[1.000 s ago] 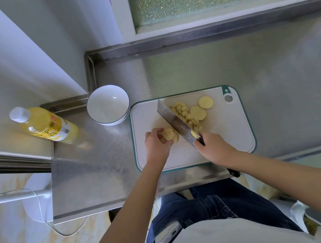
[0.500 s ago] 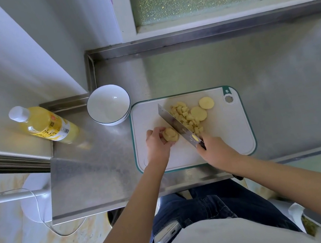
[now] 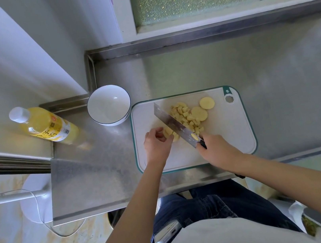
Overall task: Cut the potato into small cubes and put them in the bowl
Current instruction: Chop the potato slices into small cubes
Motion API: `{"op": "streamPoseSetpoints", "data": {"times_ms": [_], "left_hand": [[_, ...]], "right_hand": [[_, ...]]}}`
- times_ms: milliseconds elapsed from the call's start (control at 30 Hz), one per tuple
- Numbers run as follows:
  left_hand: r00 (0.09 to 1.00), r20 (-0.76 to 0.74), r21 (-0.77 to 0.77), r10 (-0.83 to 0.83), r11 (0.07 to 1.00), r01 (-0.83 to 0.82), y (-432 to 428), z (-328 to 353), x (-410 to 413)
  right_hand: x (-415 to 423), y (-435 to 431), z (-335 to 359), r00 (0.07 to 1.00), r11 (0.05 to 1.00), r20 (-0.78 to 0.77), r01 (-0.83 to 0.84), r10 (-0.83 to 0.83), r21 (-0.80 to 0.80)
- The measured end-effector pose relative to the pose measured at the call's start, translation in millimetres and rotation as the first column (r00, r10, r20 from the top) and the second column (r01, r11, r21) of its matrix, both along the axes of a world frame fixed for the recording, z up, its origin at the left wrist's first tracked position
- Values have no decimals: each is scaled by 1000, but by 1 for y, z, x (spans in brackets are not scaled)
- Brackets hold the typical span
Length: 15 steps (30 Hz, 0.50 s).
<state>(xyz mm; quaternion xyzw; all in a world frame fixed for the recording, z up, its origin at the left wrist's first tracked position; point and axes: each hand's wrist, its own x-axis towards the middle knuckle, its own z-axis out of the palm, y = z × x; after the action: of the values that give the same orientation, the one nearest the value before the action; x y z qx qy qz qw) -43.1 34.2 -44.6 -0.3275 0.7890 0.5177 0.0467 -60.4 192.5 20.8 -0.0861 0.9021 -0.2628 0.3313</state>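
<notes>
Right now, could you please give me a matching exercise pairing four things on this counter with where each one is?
Things: 1 cleaver; 2 white bowl; 3 yellow bottle; 4 round potato slices.
Places: a) on the cutting board, toward its hanging hole; b) left of the bowl; c) gripped by the right hand; d) just off the board's far left corner.
Pairs: 1-c, 2-d, 3-b, 4-a.

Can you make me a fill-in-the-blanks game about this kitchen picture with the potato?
1. The right hand grips the ____ by its handle.
2. The white bowl beside the cutting board is ____ inside.
3. The bottle left of the bowl holds ____ liquid.
4. The left hand holds a piece of ____ steady for cutting.

Missing words: knife, empty, yellow, potato.
</notes>
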Motion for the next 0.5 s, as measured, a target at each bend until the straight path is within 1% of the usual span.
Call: {"op": "streamPoseSetpoints", "data": {"times_ms": [267, 500], "left_hand": [[991, 30, 25, 127, 991, -128, 5, 1, -8], [984, 83, 37, 155, 987, -159, 4, 5, -12]], "right_hand": [[-6, -7, -3, 999, 999, -7, -32, 32, 23], [-10, -8, -4, 998, 996, 18, -61, 60, 66]]}}
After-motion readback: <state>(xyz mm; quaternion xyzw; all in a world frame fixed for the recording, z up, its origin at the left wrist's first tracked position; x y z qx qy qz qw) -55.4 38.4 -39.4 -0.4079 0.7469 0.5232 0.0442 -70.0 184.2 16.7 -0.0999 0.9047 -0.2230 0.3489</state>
